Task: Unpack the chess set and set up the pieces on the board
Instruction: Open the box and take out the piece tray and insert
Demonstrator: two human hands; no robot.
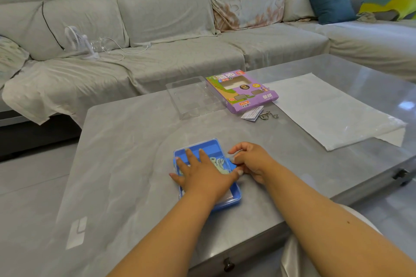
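Note:
A blue plastic case with a clear lid lies on the grey table near the front edge. Round pale pieces show through the lid. My left hand rests flat on the lid with straight, spread fingers. My right hand sits at the case's right edge, its fingers curled and pinching the blue clasp. The purple cardboard box of the set lies farther back, with a clear plastic insert tray to its left.
A folded leaflet and a metal wire puzzle lie beside the purple box. A large white sheet covers the table's right part. A grey sofa with a small white fan stands behind the table.

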